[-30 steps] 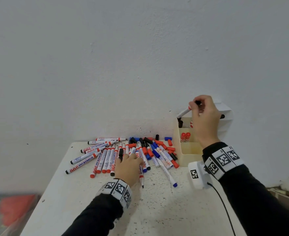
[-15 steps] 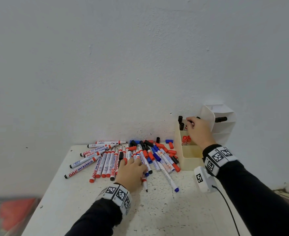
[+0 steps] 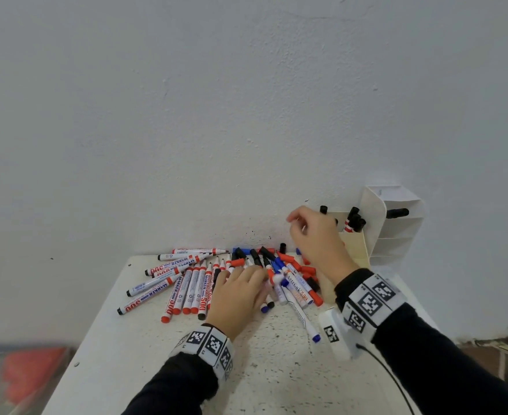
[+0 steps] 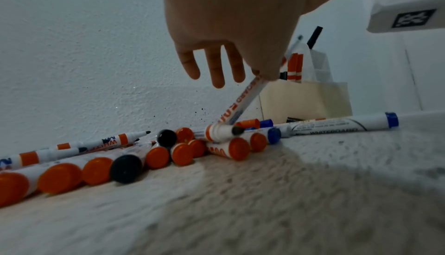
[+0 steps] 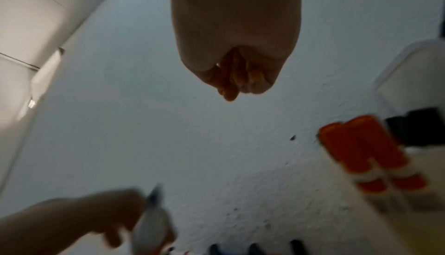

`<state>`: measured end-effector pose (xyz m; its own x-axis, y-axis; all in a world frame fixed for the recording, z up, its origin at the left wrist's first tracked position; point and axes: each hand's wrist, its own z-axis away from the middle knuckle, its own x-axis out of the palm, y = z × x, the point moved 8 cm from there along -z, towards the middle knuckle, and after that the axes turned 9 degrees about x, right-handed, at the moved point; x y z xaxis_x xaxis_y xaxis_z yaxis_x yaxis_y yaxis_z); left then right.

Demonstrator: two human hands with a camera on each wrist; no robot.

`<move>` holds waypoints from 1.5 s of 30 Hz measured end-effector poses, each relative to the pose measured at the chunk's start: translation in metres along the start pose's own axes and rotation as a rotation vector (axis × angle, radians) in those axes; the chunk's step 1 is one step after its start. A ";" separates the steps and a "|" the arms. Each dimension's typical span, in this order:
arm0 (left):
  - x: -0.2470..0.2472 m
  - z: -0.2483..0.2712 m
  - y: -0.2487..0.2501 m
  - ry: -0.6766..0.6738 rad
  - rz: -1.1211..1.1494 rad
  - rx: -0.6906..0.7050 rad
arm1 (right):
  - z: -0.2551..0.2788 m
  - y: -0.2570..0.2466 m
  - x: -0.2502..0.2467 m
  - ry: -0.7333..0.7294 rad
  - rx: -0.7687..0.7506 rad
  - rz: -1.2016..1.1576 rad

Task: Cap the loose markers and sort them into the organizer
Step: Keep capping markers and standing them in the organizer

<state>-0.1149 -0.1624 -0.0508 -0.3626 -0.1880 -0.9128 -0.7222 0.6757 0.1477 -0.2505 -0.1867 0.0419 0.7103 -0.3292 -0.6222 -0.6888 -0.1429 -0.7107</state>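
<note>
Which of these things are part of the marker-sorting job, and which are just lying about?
Part of the job:
- loose markers
- loose caps
- organizer
- marker pinched by the left hand

Just there:
- red object beside the table
- black cable

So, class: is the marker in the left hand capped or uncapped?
Uncapped: the marker the left hand pinches ends in a bare dark tip.

Markers (image 3: 205, 283) lie on the table (image 3: 145, 354) — organizer (image 3: 375, 235) to their right.
</note>
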 end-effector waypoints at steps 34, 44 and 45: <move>0.011 0.030 -0.051 0.012 0.282 -0.537 | 0.024 0.103 0.098 -0.339 0.396 0.615; 0.013 0.031 -0.053 0.002 0.279 -0.520 | 0.015 0.107 0.104 -0.329 0.409 0.652; 0.012 0.031 -0.053 0.001 0.277 -0.518 | 0.014 0.106 0.105 -0.314 0.401 0.649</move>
<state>-0.0629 -0.1787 -0.0817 -0.5791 -0.0555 -0.8133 -0.7942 0.2635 0.5475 -0.2474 -0.2234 -0.1034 0.2376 0.0533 -0.9699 -0.9143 0.3494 -0.2048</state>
